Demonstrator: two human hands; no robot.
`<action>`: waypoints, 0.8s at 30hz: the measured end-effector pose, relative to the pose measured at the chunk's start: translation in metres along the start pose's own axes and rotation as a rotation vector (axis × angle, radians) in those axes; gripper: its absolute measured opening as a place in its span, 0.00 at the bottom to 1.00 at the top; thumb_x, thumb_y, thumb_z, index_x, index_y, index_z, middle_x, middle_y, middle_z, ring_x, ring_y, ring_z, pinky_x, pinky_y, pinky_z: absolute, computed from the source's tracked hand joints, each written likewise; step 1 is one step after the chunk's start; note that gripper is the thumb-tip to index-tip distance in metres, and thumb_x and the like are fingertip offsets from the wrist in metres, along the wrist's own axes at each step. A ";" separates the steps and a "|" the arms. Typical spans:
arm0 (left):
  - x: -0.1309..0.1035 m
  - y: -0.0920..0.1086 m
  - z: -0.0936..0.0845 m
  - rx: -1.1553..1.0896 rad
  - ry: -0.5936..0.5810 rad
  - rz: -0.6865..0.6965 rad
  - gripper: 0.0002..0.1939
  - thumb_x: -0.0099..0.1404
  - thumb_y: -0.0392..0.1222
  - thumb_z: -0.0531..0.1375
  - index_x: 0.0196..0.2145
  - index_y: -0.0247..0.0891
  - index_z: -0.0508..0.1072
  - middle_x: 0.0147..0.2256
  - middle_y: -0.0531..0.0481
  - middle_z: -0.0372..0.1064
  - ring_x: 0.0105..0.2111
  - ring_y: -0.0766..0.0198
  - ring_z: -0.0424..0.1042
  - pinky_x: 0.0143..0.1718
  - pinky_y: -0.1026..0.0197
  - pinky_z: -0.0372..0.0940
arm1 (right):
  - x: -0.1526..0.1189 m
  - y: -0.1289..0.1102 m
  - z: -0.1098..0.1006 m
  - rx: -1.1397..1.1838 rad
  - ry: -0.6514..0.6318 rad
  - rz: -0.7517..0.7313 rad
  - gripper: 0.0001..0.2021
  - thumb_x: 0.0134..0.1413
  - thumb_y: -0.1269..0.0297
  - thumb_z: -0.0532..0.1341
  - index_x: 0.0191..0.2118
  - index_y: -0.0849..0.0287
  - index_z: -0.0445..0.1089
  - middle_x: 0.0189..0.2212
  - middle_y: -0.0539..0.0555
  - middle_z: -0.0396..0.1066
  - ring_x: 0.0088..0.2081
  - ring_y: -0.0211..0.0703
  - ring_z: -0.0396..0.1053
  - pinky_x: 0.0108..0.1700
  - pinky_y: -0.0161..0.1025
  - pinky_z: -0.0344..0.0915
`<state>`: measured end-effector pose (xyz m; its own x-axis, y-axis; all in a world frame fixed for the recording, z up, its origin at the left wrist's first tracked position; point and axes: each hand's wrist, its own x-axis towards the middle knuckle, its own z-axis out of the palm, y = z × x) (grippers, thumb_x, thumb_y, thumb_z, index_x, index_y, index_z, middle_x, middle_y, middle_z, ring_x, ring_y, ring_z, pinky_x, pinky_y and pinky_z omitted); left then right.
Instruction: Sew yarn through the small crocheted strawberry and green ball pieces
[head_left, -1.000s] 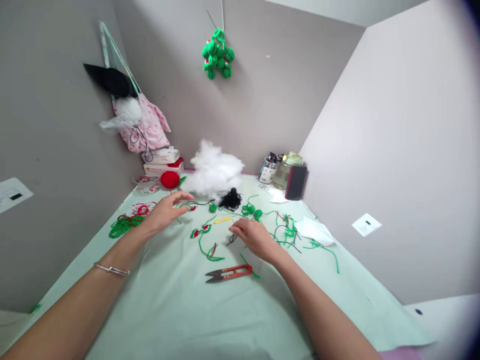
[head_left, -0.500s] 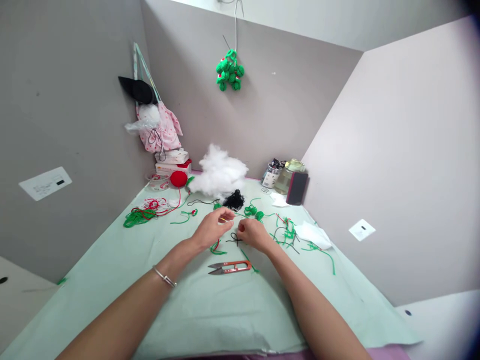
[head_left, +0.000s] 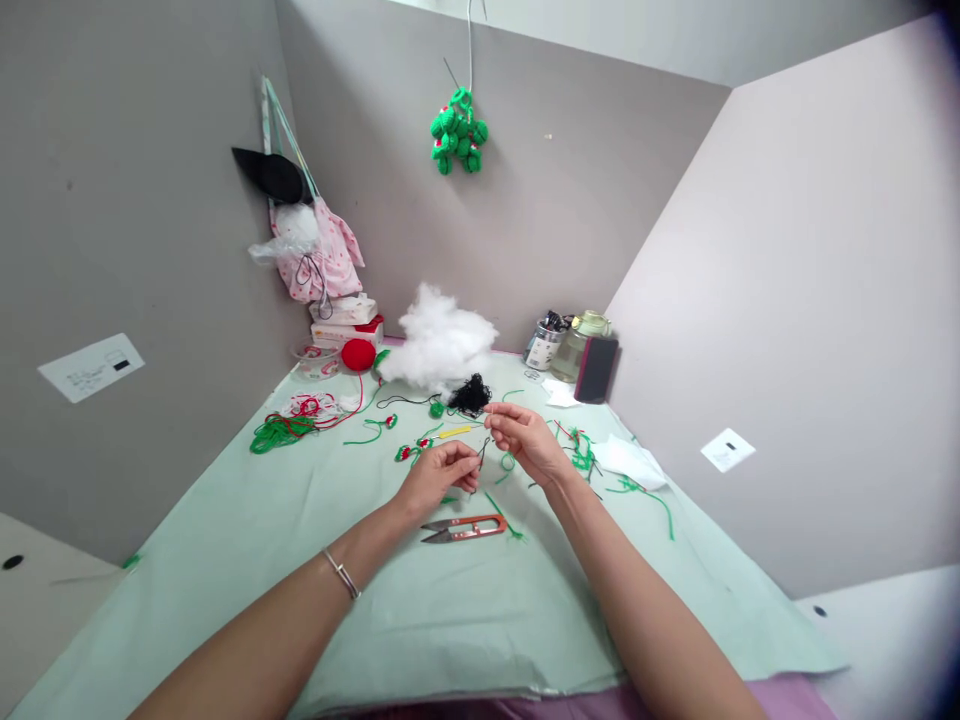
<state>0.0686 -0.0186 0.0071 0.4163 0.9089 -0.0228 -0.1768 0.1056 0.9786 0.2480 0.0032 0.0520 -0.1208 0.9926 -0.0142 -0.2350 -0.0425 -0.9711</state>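
At left on the pale green cloth-covered surface (head_left: 360,640), a loose skein of bright green yarn (head_left: 282,433) and a round red yarn ball (head_left: 358,354) remain unused. A small red, white and green crocheted piece (head_left: 390,421) lies apart, its green tail untrimmed; similar pieces (head_left: 403,453) lie nearer the hands. The left hand (head_left: 433,483) pinches a thin black cord (head_left: 483,452), looped and not visibly fastened to any piece. Fluffy white stuffing (head_left: 439,340) is loose behind; a yellow-handled hook (head_left: 454,432) is set down. A green crocheted cluster (head_left: 459,135) hangs on the wall, apparently assembled. Orange-handled metal snips (head_left: 476,533) lie unheld. The right hand (head_left: 525,437) has thumb and forefinger drawn together beside the cord; whether they grip it, one cannot tell. Green yarn scraps (head_left: 581,450) at right suggest earlier trimming.
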 end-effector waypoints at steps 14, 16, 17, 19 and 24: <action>-0.004 0.004 -0.010 0.075 0.021 0.026 0.19 0.51 0.53 0.72 0.31 0.37 0.74 0.28 0.51 0.74 0.30 0.61 0.76 0.40 0.55 0.72 | 0.004 -0.009 -0.028 -0.088 0.138 -0.090 0.18 0.42 0.55 0.73 0.33 0.60 0.69 0.30 0.51 0.74 0.28 0.34 0.69 0.31 0.33 0.67; -0.006 0.008 -0.008 0.084 0.055 0.085 0.17 0.53 0.52 0.71 0.31 0.38 0.74 0.31 0.51 0.75 0.33 0.60 0.76 0.43 0.54 0.72 | -0.002 0.004 -0.010 -0.164 -0.044 0.020 0.17 0.46 0.53 0.71 0.32 0.60 0.67 0.30 0.52 0.76 0.27 0.36 0.71 0.30 0.34 0.68; -0.008 0.010 -0.008 0.098 0.082 0.117 0.16 0.54 0.52 0.70 0.32 0.38 0.74 0.31 0.51 0.75 0.33 0.60 0.76 0.44 0.54 0.72 | -0.004 0.010 -0.001 -0.198 -0.158 0.091 0.17 0.48 0.52 0.69 0.33 0.58 0.66 0.29 0.51 0.75 0.26 0.37 0.71 0.30 0.34 0.68; -0.010 0.015 -0.009 0.141 0.139 0.174 0.16 0.57 0.52 0.68 0.34 0.38 0.74 0.32 0.50 0.75 0.34 0.60 0.76 0.45 0.55 0.71 | -0.008 0.019 0.013 -0.228 -0.277 0.177 0.17 0.49 0.51 0.67 0.34 0.58 0.65 0.25 0.50 0.74 0.25 0.39 0.72 0.29 0.36 0.68; -0.009 0.022 -0.018 0.243 0.273 0.214 0.13 0.59 0.50 0.67 0.35 0.38 0.74 0.32 0.52 0.73 0.32 0.62 0.74 0.42 0.57 0.69 | -0.006 0.009 0.006 -0.386 -0.258 0.086 0.18 0.52 0.47 0.63 0.34 0.58 0.65 0.20 0.46 0.67 0.21 0.33 0.63 0.28 0.32 0.62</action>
<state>0.0448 -0.0169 0.0247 0.1357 0.9770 0.1646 -0.0050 -0.1655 0.9862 0.2403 -0.0040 0.0448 -0.3717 0.9243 -0.0866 0.1565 -0.0295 -0.9872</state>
